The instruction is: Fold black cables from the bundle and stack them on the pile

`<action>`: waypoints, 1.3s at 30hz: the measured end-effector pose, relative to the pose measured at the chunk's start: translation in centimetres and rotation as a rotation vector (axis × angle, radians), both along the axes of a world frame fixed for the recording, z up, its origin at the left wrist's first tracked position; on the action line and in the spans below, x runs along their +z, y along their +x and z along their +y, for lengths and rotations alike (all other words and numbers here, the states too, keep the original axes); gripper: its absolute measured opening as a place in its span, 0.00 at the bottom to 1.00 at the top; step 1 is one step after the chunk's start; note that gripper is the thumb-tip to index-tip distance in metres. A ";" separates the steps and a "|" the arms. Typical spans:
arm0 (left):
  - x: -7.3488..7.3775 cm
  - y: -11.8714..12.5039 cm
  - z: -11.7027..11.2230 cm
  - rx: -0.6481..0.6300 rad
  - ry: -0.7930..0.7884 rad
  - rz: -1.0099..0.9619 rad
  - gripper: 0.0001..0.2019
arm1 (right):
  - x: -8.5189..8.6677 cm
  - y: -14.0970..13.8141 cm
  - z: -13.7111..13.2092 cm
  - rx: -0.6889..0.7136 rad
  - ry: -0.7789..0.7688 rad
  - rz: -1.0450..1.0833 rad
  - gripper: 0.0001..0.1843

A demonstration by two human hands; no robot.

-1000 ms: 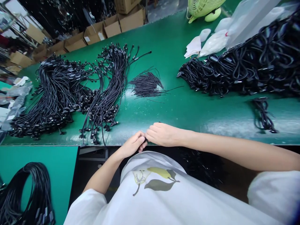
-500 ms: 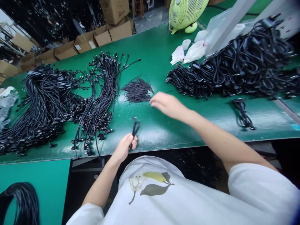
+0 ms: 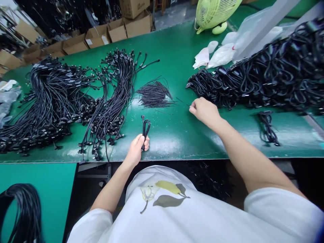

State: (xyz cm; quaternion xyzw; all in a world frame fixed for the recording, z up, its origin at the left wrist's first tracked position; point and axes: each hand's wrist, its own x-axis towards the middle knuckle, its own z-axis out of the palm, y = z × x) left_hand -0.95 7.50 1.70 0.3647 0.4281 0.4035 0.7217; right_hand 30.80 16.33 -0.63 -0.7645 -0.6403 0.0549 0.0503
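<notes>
My left hand point(image 3: 138, 145) is closed around a folded black cable point(image 3: 145, 130), held upright near the table's front edge, its loop and a small connector sticking up above my fingers. My right hand point(image 3: 205, 111) is above the table right of centre, thumb and fingers pinched together. From its fingertips a thin black twist tie point(image 3: 182, 101) points to the left. A pile of similar thin black twist ties point(image 3: 155, 95) lies on the green table, left of my right hand and beyond my left.
Loose black cables point(image 3: 115, 91) lie in heaps on the left. Coiled cables point(image 3: 253, 81) are piled on the right, with one separate bundle point(image 3: 268, 128) nearer me. A green fan point(image 3: 215, 13) and white plastic bags point(image 3: 222, 55) stand farther back. Cardboard boxes point(image 3: 97, 36) line the far edge.
My right hand has moved right, away from the twist tie pile, with a tie at its fingertips. My left hand still grips the folded cable, now slightly raised. The view has shifted slightly.
</notes>
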 end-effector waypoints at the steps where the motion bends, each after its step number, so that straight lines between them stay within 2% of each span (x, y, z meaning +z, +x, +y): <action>1: 0.0 0.2 0.0 -0.013 0.008 0.004 0.20 | -0.2 0.0 -0.3 -0.026 0.037 0.022 0.16; 3: 0.0 0.5 0.0 -0.040 0.020 0.006 0.19 | -0.6 0.0 -0.4 -0.064 0.048 0.065 0.17; 7: 0.1 0.8 -0.3 -0.066 0.039 0.004 0.18 | -1.2 0.3 0.7 -0.060 -0.047 0.139 0.10; 10: 0.1 0.4 -0.8 -0.046 0.046 0.010 0.17 | -0.8 0.5 0.8 -0.056 -0.043 0.150 0.08; 12: 0.0 0.2 -1.1 -0.041 0.041 0.019 0.17 | -0.1 -0.3 -0.3 -0.029 -0.005 0.193 0.08; 13: -0.1 0.2 -1.2 -0.043 0.038 0.017 0.18 | 0.3 -1.2 -1.1 0.008 0.014 0.272 0.07; 15: -0.2 0.4 -1.3 -0.045 0.037 -0.010 0.20 | 0.9 -3.6 -3.2 0.135 0.003 0.576 0.07; 18: -0.2 1.2 -1.1 -0.063 0.038 -0.082 0.28 | 1.4 -8.4 -6.5 0.346 -0.141 1.108 0.11; 20: -0.1 1.5 -0.8 -0.082 0.036 -0.111 0.29 | 1.4 -11.1 -8.0 0.428 -0.196 1.244 0.13; 21: -0.1 1.6 -0.7 -0.085 0.040 -0.113 0.28 | 1.3 -12.1 -8.5 0.453 -0.178 1.233 0.13; 23: 0.0 1.6 -0.5 -0.063 0.064 -0.088 0.25 | 1.3 -13.4 -9.1 0.489 -0.046 1.090 0.11; 27: -0.3 1.3 -0.2 0.029 0.124 0.045 0.19 | 2.1 -14.1 -9.3 0.606 0.371 0.498 0.11; 29: -0.6 1.1 -0.1 0.063 0.219 0.201 0.15 | 2.9 -14.2 -9.1 0.750 0.509 0.223 0.13; 32: -0.8 0.6 0.2 0.082 0.436 0.520 0.08 | 4.0 -14.4 -8.2 1.035 0.614 0.002 0.15; 35: -0.7 -0.3 0.1 -0.066 0.517 0.644 0.07 | 4.6 -14.5 -7.4 1.193 0.593 -0.112 0.16; 37: -0.5 -0.9 -0.1 -0.228 0.500 0.593 0.09 | 4.7 -14.5 -7.3 1.244 0.555 -0.126 0.17; 39: -0.2 -1.4 -0.5 -0.327 0.482 0.537 0.11 | 4.6 -14.5 -7.5 1.284 0.527 -0.095 0.16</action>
